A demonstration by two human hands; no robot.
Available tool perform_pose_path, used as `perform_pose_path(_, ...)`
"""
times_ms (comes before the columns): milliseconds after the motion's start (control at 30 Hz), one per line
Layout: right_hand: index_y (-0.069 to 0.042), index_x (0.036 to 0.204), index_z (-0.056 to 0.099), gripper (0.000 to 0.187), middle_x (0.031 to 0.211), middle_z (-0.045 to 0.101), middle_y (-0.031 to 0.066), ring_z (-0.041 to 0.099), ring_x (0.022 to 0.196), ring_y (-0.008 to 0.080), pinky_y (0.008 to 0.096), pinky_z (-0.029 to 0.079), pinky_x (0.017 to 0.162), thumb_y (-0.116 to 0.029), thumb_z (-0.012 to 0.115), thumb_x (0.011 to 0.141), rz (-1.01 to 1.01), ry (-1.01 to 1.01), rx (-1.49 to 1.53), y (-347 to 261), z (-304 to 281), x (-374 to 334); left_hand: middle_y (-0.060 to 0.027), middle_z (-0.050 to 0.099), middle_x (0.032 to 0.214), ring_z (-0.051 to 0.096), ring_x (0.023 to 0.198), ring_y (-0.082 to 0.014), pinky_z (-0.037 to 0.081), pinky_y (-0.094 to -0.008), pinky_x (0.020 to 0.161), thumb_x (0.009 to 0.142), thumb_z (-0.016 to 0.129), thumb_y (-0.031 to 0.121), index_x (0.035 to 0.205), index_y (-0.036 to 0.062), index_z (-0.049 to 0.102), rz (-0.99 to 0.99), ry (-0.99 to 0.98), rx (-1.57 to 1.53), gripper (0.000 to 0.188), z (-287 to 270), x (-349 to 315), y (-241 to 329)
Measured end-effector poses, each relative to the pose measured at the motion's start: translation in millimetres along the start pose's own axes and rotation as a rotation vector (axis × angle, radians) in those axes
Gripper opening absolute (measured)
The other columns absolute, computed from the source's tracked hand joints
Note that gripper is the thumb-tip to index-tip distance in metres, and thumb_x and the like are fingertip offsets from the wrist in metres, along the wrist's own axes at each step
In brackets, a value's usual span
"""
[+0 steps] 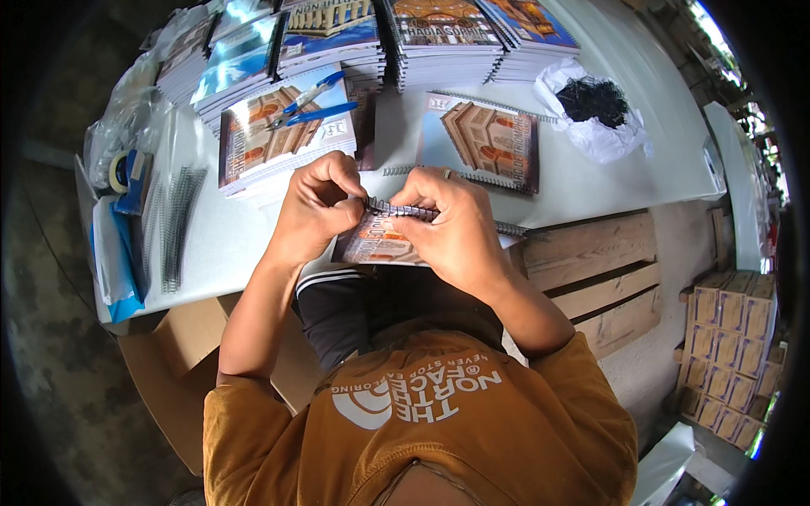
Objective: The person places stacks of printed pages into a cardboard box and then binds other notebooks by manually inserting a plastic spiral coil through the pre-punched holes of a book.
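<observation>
My left hand and my right hand both pinch the black spiral wire along the top edge of a notebook held at the near edge of the white table. The notebook's cover shows a building picture and is mostly hidden under my hands. The wire sticks out past my right hand toward the right. A second spiral notebook lies flat just beyond my hands.
Stacks of notebooks line the far side. Blue-handled pliers rest on a left stack. Loose black spirals and a tape roll lie left. A white bag of black wire bits sits right. Cardboard boxes stand right.
</observation>
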State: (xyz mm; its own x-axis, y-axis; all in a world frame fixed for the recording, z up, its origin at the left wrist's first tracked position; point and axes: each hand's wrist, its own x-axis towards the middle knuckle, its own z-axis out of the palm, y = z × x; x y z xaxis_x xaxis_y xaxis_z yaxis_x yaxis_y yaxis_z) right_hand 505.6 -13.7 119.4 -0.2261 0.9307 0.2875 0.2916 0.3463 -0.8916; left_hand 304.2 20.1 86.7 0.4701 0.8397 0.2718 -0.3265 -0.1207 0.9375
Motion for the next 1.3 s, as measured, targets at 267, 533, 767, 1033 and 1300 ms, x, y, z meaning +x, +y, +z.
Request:
perform_pose_path(267,-0.015,0.108,0.064,0.042,0.12,0.056,0.0046,0.047,0.114,0.0253,0.0397,0.031,0.096,-0.022,0.076,0.068,-0.424,0.604,-0.684,35.6,-97.6,42.7,-0.0064,0.062,0.09,0.054,0.079,-0.0084,0.045,-0.0233,0.07,0.091,0.056,0.016,0.111,-0.0037,0.054,0.157,0.516,0.408,0.029,60.8,91.1,-45.6)
perform_pose_path(533,0.002,0.122,0.051,0.054,0.131,0.045,0.022,0.051,0.112,0.0365,0.0425,0.039,0.095,-0.026,0.068,0.079,0.16,0.476,-0.53,168.1,-85.5,-44.9,-0.0186,0.06,0.096,0.056,0.097,-0.0346,0.043,-0.0439,0.084,0.09,0.048,0.04,0.114,0.0051,0.057,-0.11,0.582,1.395,0.043,51.9,115.5,-127.3)
perform_pose_path(767,-0.002,0.101,0.065,0.046,0.109,0.062,0.0148,0.061,0.096,0.0249,0.0326,0.049,0.082,-0.007,0.082,0.059,0.046,0.634,-0.423,174.3,-80.3,-43.5,-0.0161,0.06,0.105,0.056,0.096,-0.0327,0.046,-0.0407,0.083,0.086,0.056,0.026,0.107,0.0035,0.059,0.03,0.498,1.403,0.03,54.8,90.3,-129.3)
perform_pose_path(1033,-0.003,0.116,0.056,0.053,0.121,0.055,0.0142,0.049,0.111,0.0287,0.0368,0.039,0.093,-0.006,0.076,0.067,-0.065,0.696,-0.571,146.8,-77.7,-53.2,-0.0164,0.052,0.124,0.05,0.113,-0.0327,0.039,-0.0408,0.096,0.078,0.066,0.017,0.119,0.0058,0.053,0.162,0.443,1.661,0.045,24.9,36.3,-16.1)
perform_pose_path(1300,0.001,0.113,0.057,0.038,0.113,0.06,0.0133,0.054,0.105,0.0263,0.0351,0.039,0.092,0.003,0.064,0.076,-0.368,0.597,-0.23,93.8,-18.7,-2.7,-0.0091,0.066,0.1,0.064,0.085,-0.0257,0.05,-0.0324,0.073,0.078,0.066,0.022,0.108,0.0159,0.066,0.051,0.229,1.739,0.03,-46.0,6.3,24.9)
